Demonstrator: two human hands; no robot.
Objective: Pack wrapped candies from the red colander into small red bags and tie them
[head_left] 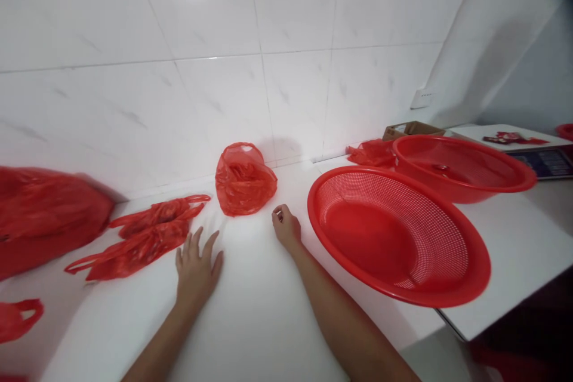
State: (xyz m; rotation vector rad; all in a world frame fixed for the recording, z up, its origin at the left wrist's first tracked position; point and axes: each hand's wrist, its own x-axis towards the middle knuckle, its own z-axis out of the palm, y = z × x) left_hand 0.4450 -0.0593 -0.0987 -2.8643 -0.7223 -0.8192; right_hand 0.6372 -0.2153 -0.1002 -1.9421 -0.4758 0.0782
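My left hand lies flat on the white counter with its fingers spread, just right of a flat pile of red plastic bags. My right hand rests on the counter with its fingers curled in a pinch; what it holds, if anything, is too small to see. A filled, knotted red plastic bag stands against the wall just beyond both hands. A large red perforated basket sits right of my right hand.
A red basin stands behind the basket, with a crumpled red bag and a cardboard box by the wall. A big stuffed red bag lies far left, another red bag below it. A scale sits far right.
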